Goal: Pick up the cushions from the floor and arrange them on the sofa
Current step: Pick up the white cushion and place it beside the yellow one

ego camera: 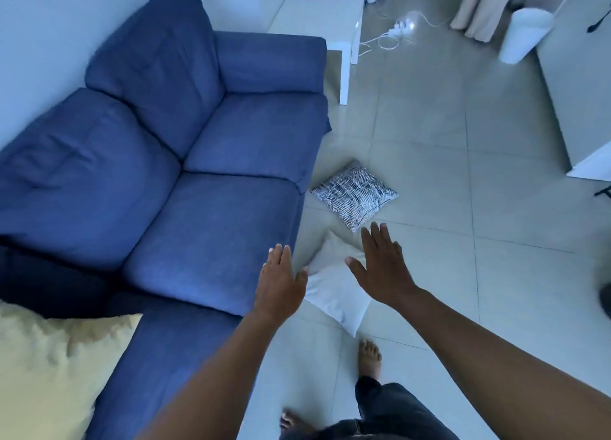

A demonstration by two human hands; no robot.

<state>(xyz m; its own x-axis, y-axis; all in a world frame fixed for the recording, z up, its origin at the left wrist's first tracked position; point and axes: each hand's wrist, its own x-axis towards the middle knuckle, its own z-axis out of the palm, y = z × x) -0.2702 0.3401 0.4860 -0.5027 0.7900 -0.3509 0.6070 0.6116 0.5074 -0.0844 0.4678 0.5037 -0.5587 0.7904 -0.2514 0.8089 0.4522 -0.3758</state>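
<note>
A blue sofa (185,175) fills the left half of the view. On the tiled floor beside its front edge lie two cushions: a plain white one (334,294) near my feet and a dark one with a white pattern (355,193) just beyond it. A pale yellow cushion (49,367) rests on the sofa at the lower left. My left hand (281,281) and my right hand (380,267) both hover above the white cushion with fingers spread, holding nothing. My right hand covers part of the white cushion.
A white low table (320,19) stands past the sofa's far arm. A power strip with a coiled white cable (393,32) lies on the floor behind it. A white bin (525,32) and a white cabinet (582,85) stand at the right. My bare feet (370,357) are below the white cushion.
</note>
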